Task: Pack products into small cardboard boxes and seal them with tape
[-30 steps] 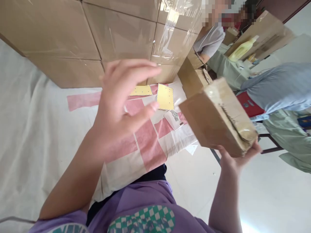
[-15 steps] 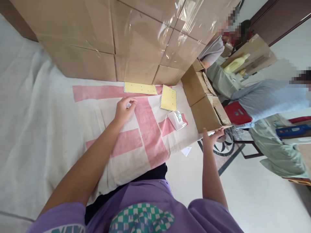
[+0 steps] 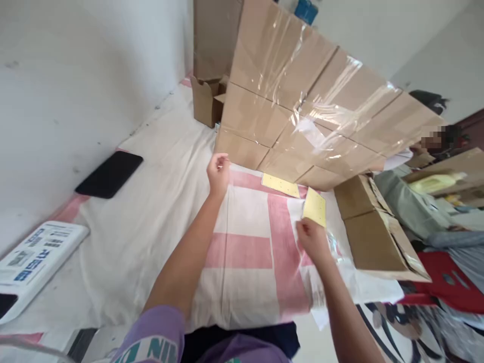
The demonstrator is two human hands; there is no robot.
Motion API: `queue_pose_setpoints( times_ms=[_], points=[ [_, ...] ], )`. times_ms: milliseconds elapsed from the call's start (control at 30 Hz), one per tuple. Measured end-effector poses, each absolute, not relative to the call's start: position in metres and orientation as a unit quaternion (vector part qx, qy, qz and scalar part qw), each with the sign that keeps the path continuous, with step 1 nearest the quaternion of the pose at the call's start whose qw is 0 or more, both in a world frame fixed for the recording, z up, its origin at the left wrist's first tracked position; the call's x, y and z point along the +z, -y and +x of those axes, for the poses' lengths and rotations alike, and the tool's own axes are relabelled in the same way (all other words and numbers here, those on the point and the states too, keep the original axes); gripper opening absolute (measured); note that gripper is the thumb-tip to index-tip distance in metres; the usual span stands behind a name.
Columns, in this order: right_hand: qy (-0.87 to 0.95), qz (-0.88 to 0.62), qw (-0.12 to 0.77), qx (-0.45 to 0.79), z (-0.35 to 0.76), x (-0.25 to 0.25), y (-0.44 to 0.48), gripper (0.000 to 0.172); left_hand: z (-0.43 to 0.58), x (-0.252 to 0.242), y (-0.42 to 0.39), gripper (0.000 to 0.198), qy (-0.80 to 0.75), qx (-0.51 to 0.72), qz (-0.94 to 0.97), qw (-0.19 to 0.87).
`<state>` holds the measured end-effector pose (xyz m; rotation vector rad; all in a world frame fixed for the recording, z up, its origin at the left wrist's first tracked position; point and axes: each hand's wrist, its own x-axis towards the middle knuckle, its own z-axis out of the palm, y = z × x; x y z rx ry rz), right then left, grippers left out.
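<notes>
My left hand point(image 3: 218, 174) is closed, fingers curled, beside the lower left corner of a wall of taped cardboard boxes point(image 3: 287, 126). Whatever is in its fingers, if anything, is too small to make out. My right hand point(image 3: 312, 239) is also closed, over the cloth just in front of an upright yellow card point(image 3: 314, 205); its grip is hidden. A second yellow card point(image 3: 280, 185) lies along the foot of the boxes. Next to my right wrist, part of the tape dispenser point(image 3: 333, 244) shows, mostly covered by the hand.
An open carton point(image 3: 366, 242) stands right of the cloth point(image 3: 245, 212). A small open box point(image 3: 206, 101) sits behind at left. A black flat object point(image 3: 109, 174) and a white printed device point(image 3: 41, 257) lie by the wall. A co-worker's sleeve point(image 3: 399, 159) shows behind the boxes.
The view has swung left. My right hand has left the carton's near edge and come over the cloth by the tape dispenser. My left hand has moved to the boxes' lower left corner.
</notes>
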<state>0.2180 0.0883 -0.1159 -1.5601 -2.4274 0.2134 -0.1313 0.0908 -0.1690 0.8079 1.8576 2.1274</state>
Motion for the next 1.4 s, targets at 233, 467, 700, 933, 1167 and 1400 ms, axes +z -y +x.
queue_pose_setpoints(
  times_ms=[233,467,700,933,1167,1400],
  points=[
    [0.928,-0.356,0.079,0.08,0.059,-0.192,-0.085,0.036,-0.273,-0.173,-0.126,0.041,-0.711,0.645,0.281,0.013],
    [0.948,-0.272,0.163,0.003,0.063,-0.212,-0.09,0.033,-0.335,-0.097,-0.212,0.081,-0.75,0.403,0.525,-0.02],
    [0.943,-0.275,0.19,0.006,0.067,-0.222,-0.092,0.035,-0.361,-0.066,-0.27,0.029,-0.852,0.364,0.374,0.017],
    [0.938,-0.338,0.028,0.074,-0.005,-0.175,-0.092,0.02,-0.32,-0.116,-0.147,0.035,-0.852,0.433,0.284,-0.083],
    [0.942,-0.322,-0.055,0.076,-0.267,-0.102,-0.144,0.049,-0.297,-0.199,-0.025,0.036,-0.806,0.536,0.164,-0.19],
    [0.839,-0.539,-0.062,0.048,-0.342,-0.096,-0.247,0.053,-0.325,-0.217,-0.047,0.039,-0.729,0.603,0.192,-0.26]
  ],
)
